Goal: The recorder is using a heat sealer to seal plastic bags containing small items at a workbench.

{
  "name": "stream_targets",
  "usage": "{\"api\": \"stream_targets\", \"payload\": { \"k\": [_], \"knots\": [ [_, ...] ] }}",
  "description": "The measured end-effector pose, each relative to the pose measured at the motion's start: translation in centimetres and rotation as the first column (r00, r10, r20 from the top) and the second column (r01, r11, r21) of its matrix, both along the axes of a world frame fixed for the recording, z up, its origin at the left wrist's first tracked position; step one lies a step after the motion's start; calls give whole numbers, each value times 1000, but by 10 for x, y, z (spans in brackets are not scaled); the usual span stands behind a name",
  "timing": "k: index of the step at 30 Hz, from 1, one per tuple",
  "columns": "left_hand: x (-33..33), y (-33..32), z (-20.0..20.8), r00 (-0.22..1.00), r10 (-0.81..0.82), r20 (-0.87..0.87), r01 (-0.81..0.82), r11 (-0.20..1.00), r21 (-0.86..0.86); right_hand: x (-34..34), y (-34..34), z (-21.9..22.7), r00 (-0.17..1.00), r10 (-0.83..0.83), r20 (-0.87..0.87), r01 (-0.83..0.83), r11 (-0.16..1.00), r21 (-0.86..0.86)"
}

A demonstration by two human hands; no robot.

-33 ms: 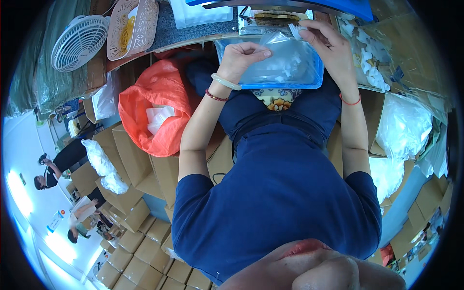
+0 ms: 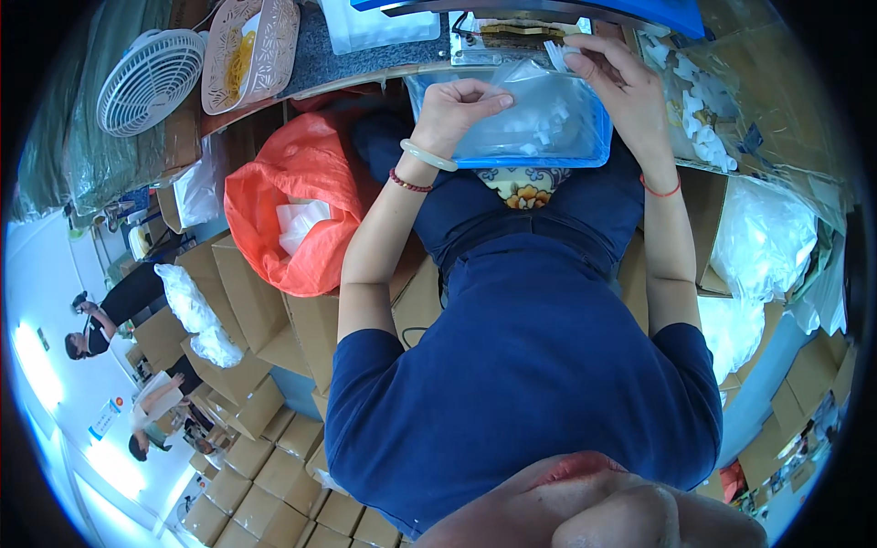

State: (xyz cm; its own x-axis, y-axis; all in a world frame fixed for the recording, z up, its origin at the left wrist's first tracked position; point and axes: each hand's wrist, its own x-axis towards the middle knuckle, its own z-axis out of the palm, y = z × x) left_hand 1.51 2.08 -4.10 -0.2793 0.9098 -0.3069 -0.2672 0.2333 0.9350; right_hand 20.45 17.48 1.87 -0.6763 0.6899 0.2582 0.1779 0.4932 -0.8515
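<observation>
A clear plastic bag point(image 2: 523, 84) hangs from my left hand point(image 2: 457, 108), its edge pinched between thumb and fingers. The bag lies over a blue tray point(image 2: 596, 153) on my lap, and small white pieces point(image 2: 546, 128) show in or beneath the film; I cannot tell which. My right hand point(image 2: 628, 89) is closed at the fingertips on a small bunch of white plastic pieces point(image 2: 555, 57), held beside the bag's upper right edge. Behind the bag, a metal fixture point(image 2: 470, 53) sits at the table edge, below a blue machine edge point(image 2: 539, 7).
At the left are a white fan point(image 2: 151, 82), a lattice basket point(image 2: 267, 78) with yellow bands, and a red sack point(image 2: 265, 183) holding white plastic. More white pieces point(image 2: 703, 137) lie in a carton at right. Cardboard boxes point(image 2: 283, 475) stand behind me; two people are far left.
</observation>
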Motion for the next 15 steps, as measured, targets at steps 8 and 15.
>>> {"api": "stream_targets", "payload": {
  "k": [8, 15],
  "knots": [
    [1, -4, 17, 991, -21, -135, 17, 999, -28, -3, 7, 12, 947, 239, 216, -272, 953, 136],
    [4, 4, 8, 930, -172, 324, 193, 981, -34, -7, 16, -3, 940, 191, 284, -198, 980, -4]
  ]
}}
